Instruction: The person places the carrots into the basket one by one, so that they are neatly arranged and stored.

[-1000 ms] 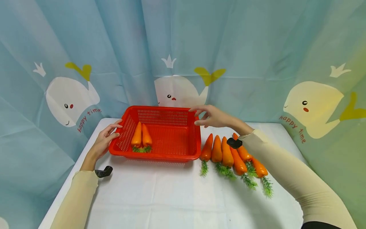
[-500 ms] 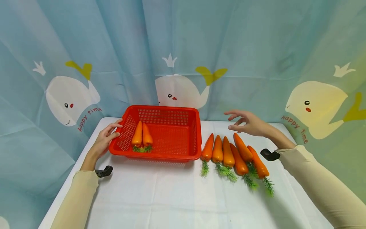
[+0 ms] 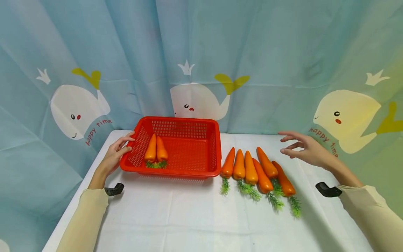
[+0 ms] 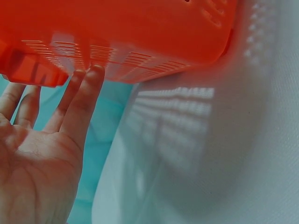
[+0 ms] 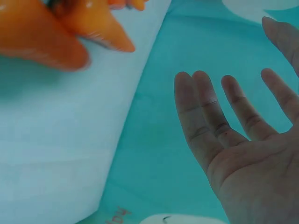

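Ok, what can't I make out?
Head: inside near wall of the red basket, mostly hidden by its front rim.
Left wrist: red basket's inside, behind its wall; left hand, cut off by left and bottom edges.
Right wrist: loose carrots, cut off by top and left edges; right hand, by right and bottom.

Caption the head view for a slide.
Left hand touches a red basket holding two carrots; empty right hand hovers near six more carrots on the table.
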`<state>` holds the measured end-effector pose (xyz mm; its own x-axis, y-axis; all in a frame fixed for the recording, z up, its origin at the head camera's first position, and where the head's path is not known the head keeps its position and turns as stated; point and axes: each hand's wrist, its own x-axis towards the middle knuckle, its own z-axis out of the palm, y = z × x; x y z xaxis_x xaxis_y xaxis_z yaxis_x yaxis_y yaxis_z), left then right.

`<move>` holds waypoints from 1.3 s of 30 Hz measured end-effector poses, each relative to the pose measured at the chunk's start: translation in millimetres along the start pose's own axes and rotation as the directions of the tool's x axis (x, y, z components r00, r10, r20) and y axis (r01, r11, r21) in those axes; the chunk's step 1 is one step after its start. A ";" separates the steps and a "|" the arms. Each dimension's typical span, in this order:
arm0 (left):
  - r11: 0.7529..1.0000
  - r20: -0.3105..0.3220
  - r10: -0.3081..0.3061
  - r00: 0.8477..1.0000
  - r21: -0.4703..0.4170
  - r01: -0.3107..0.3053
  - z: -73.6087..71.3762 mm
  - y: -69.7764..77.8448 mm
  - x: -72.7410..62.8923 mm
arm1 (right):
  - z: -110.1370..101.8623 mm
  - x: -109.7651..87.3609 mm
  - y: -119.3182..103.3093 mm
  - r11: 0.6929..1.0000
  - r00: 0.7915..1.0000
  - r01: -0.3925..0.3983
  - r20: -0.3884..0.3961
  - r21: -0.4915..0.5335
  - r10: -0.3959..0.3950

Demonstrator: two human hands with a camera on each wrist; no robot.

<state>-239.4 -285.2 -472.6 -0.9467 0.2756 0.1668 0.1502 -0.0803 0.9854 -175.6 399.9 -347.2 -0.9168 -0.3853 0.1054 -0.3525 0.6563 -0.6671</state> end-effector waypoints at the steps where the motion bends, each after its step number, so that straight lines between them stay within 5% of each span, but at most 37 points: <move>1: 1.000 -0.001 0.000 1.000 0.001 0.000 -0.4 -0.1 -0.5 | -0.5 -3.1 1.9 1.000 1.000 -0.001 -0.004 0.001 0.001; 8: 1.000 0.001 0.008 1.000 0.003 -0.008 -1.2 0.6 -1.4 | 2.9 -19.7 16.6 1.000 1.000 -0.020 0.006 0.010 0.020; 13: 1.000 -0.004 -0.003 1.000 0.006 0.003 -1.2 1.2 -1.1 | 8.0 -28.3 29.8 0.991 0.989 -0.111 0.109 0.081 0.102; 20: 1.000 -0.005 -0.009 1.000 0.013 0.009 -1.0 1.6 -0.7 | 15.5 -35.3 48.9 0.951 0.939 -0.263 0.272 0.163 0.213; 31: 0.999 0.010 0.007 1.000 -0.035 -0.006 0.6 -1.0 1.8 | 30.6 -39.6 67.7 0.892 0.868 -0.376 0.433 0.251 0.244; 39: 1.000 0.010 0.004 1.000 -0.017 -0.004 -0.8 -1.0 0.9 | 39.2 -39.9 72.7 0.886 0.873 -0.378 0.422 0.269 0.244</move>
<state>-240.6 -285.7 -473.4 -0.9432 0.2847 0.1713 0.1493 -0.0975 0.9840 -157.3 437.5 -428.8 -0.8075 -0.4495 -0.3819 0.0848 0.5524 -0.8293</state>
